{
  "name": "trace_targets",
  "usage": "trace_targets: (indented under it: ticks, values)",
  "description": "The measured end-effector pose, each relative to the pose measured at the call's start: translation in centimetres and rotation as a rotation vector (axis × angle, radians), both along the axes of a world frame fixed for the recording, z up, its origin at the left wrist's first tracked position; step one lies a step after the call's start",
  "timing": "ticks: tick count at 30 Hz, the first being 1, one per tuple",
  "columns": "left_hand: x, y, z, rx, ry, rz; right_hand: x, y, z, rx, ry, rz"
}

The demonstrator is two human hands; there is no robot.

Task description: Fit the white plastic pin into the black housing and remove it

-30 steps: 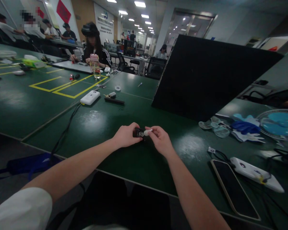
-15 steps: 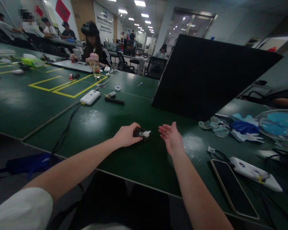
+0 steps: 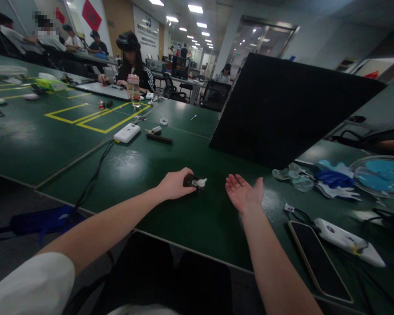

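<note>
My left hand (image 3: 177,183) is closed around a small black mechanical part (image 3: 195,183) with a white knob-like piece on its right end. The part is at the tabletop, and my fingers hide much of it; its exact kind is too small to tell. To the right of it, my right hand (image 3: 244,192) is open with the palm turned up, fingers stretched out and nothing in it. A gap of bare green tabletop (image 3: 213,210) lies between the white piece and my right fingers.
A large black panel (image 3: 289,109) leans at the back right. Right of me lie a clear fan blade (image 3: 294,176), gloves (image 3: 335,177), a blue fan (image 3: 381,173), a phone (image 3: 320,260) and a white power bank (image 3: 350,240). A second white power bank (image 3: 127,132) and a dark bar (image 3: 159,138) lie ahead left.
My right hand has moved slightly right, away from the black part, and turned its palm further up with the thumb spread. My left hand keeps its grip. The view has shifted a little.
</note>
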State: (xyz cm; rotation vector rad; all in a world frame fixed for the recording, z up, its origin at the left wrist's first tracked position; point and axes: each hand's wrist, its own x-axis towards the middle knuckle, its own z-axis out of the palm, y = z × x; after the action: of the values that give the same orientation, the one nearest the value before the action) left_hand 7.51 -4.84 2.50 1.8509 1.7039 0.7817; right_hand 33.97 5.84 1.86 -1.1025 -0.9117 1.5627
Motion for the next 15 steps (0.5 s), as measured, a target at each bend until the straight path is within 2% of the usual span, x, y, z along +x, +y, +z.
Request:
trace_targets:
  ticks: [9,12,15]
  values:
    - [-0.2,-0.1,-0.3,0.031,-0.04,-0.005,0.3,-0.2,0.5,0.03,-0.045,0.044]
    - [-1.6,-0.3,-0.2,0.074,-0.047,0.019,0.1,-0.4,1.0,-0.002,0.003,0.027]
    - [-4.6,-0.7,-0.4,0.07,-0.032,0.088,-0.3,-0.5,1.4,-0.084,0.102,-0.023]
